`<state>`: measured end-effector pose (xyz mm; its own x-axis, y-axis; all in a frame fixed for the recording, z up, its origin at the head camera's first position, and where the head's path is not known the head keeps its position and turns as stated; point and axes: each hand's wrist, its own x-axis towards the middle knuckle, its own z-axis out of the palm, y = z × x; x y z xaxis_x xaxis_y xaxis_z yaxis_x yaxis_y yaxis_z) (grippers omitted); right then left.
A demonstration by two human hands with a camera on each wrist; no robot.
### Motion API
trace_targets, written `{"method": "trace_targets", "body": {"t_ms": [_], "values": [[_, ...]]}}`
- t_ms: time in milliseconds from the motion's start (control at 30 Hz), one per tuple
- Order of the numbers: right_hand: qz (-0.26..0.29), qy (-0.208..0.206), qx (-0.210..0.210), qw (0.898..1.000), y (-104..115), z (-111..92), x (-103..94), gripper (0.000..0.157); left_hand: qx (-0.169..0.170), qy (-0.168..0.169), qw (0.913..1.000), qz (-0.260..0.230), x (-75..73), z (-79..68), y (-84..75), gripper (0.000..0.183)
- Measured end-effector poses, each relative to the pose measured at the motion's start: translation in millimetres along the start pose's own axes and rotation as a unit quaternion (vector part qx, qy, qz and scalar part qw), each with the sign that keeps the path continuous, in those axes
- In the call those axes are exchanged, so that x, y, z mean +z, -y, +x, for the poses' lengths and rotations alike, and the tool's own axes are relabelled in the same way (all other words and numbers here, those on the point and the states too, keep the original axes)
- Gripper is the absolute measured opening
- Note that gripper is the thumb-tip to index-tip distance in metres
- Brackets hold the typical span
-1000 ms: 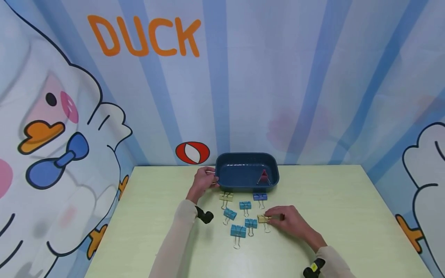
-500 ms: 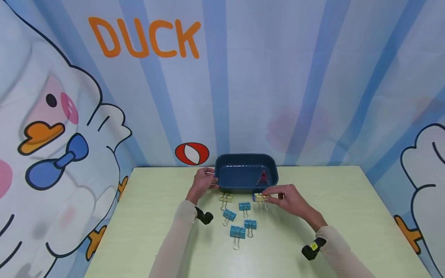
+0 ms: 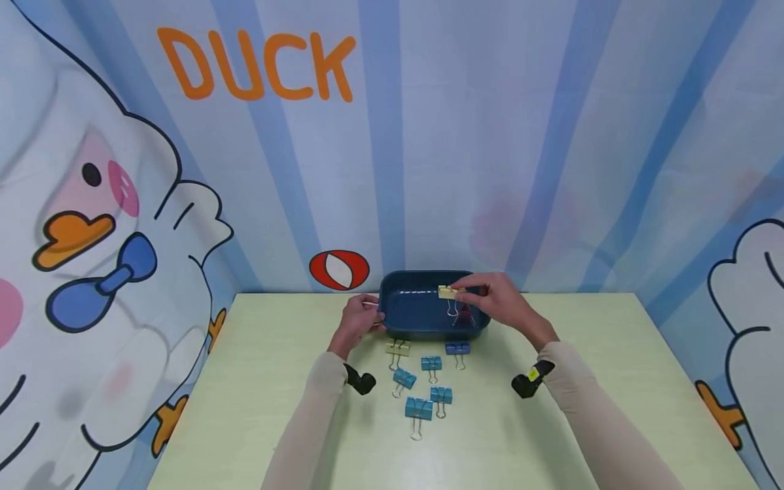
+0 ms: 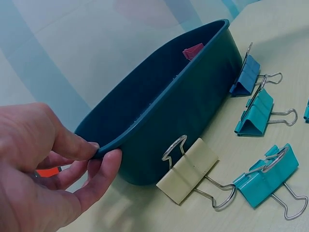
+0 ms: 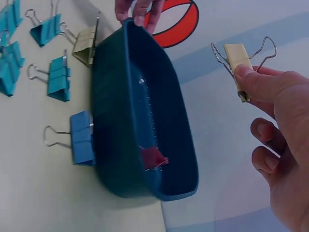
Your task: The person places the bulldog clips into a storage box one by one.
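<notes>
My right hand [image 3: 499,299] pinches a yellow binder clip [image 3: 447,292] between thumb and fingers, above the dark blue tray [image 3: 398,333]. The clip's wire handles splay outward in the right wrist view. My left hand [image 4: 63,164] pinches the tray's left rim, thumb and fingertips on either side of the wall. Inside the tray at its right end lies a dark red binder clip [image 5: 153,158]. Close to the tray's front wall stand another yellow binder clip [image 4: 188,171] and a blue binder clip [image 5: 82,137].
Several light blue binder clips, among them a large one [image 3: 419,408] and a tilted one [image 3: 404,378], stand on the pale table [image 3: 245,408] in front of the tray. A curtain [image 3: 453,136] with duck pictures hangs right behind the table's back edge.
My right hand has lifted the yellow binder clip off the table and carried it forward and slightly left over the tray. The left hand has kept its hold on the rim.
</notes>
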<state>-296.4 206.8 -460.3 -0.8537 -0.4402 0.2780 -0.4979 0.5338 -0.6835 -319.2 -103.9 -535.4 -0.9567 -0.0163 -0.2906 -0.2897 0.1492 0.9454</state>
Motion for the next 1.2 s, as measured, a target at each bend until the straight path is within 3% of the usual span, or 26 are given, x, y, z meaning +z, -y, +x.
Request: {"method": "trace_targets", "body": {"t_ms": [333,767,867,1033,1200], "values": [[-0.030,-0.013,0.016,0.999,10,34,-2.2,0.023,0.006,0.006,1.0000,-0.005,0.2,-1.3,-1.6,0.036],[-0.015,-0.010,0.025,1.000,10,41,5.4,0.023,0.005,0.002,1.0000,-0.003,1.9,-0.8,0.1,0.036],[0.000,-0.005,0.033,0.999,9,40,5.8,0.034,0.001,-0.002,1.0000,-0.004,2.1,-0.8,-0.4,0.037],[0.016,0.024,0.051,0.998,7,35,6.6,0.065,0.000,-0.008,1.0000,-0.003,2.6,-0.4,-0.3,0.037],[0.007,0.039,0.043,0.998,6,31,6.9,0.072,-0.001,-0.006,1.0000,-0.005,3.6,-1.5,-0.1,0.038]]}}
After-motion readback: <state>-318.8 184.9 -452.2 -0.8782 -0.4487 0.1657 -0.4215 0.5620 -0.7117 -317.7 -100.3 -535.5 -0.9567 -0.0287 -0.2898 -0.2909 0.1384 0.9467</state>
